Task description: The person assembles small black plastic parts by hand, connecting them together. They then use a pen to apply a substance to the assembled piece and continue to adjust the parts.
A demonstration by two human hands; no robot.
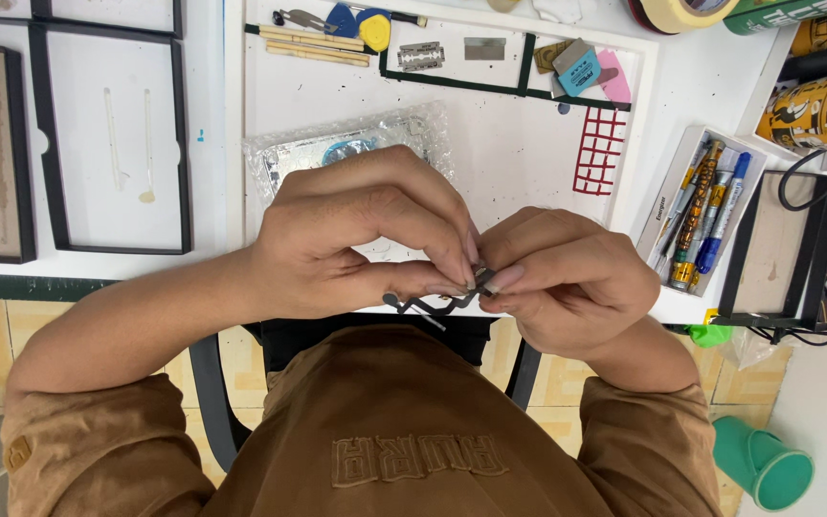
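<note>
Both hands point(461, 263) pinching thin dark zigzag strip point(425, 305), bent, flat

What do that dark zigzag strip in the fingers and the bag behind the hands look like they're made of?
Zigzag strip: thin, flat, dark grey, matte; likely a flexible ribbon or plastic film, though thin metal can't be ruled out. Both the left hand and right hand pinch it. Bag: clear bubble-wrap plastic, glossy, with visible bubbles and glare.
</note>
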